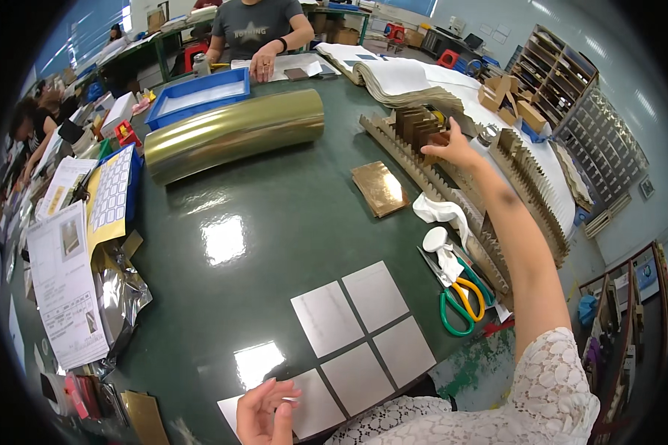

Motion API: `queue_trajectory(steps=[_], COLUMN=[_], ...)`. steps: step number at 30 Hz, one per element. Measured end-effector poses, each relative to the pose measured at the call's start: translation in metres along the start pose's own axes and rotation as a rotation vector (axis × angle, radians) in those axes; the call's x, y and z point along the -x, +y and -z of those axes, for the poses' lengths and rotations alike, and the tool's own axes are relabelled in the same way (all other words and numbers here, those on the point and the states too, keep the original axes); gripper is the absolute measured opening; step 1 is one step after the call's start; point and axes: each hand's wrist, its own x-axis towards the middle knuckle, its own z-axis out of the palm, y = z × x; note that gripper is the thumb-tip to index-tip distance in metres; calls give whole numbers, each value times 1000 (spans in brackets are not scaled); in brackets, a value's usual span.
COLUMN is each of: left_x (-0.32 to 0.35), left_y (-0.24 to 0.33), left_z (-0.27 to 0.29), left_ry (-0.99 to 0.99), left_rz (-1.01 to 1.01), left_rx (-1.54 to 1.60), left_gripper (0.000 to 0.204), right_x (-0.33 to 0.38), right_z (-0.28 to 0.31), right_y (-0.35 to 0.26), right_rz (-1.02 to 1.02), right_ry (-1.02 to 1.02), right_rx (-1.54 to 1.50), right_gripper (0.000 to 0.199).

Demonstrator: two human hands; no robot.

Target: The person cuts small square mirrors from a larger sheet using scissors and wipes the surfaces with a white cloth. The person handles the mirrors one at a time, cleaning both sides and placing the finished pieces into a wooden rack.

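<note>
My right hand reaches to the far right, thumb and fingers spread, beside upright brown plates in a notched cardboard rack. Whether its fingertips touch a plate I cannot tell. Near the front edge, my left hand is loosely curled with thumb apart, nothing visible in it. It hovers over a group of silvery square plates laid out in rows on the dark green table. A small stack of shiny gold plates lies left of the rack.
Green- and yellow-handled scissors, a white round-topped item and a white cloth lie by the rack. A large gold foil roll and blue tray stand farther back. Papers line the left. A co-worker's hand rests opposite.
</note>
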Motion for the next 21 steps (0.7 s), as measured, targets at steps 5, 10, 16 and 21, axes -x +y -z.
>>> queue_trajectory(steps=[5, 10, 16, 21], left_x=[0, -18, -2, 21], left_y=[-2, 3, 8, 9], left_z=[-5, -46, -60, -43], left_ry=[-121, -322, -314, -224], left_rz=[76, -265, -374, -74], left_rx=[-21, -229, -300, -295], left_gripper=[36, 47, 53, 45], right_x=[68, 232, 317, 334], right_z=[9, 7, -19, -43], right_y=[-102, -214, -237, -235], right_rz=[181, 351, 497, 480], right_ry=[-48, -431, -620, -633], right_rx=[-122, -77, -252, -341], right_gripper=[125, 113, 113, 114])
